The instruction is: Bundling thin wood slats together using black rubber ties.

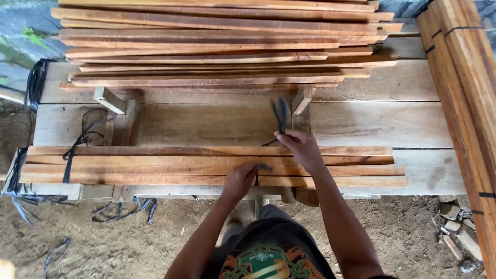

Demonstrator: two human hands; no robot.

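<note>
A flat bundle of long reddish wooden slats lies across the near side of a rough plank workbench. A black plastic strap runs around the bundle near its middle. My right hand rests on the slats and pinches the strap's upper ends, which stick up from its fingers. Just below and to the left, my left hand grips the strap's lower end at the bundle's near edge. Another black strap ties the bundle's left end.
A tall loose stack of slats fills the bench's far side. Strapped bundles of slats lean along the right. Loose black straps hang at the left, and more litter the dirt ground. Stone rubble lies at lower right.
</note>
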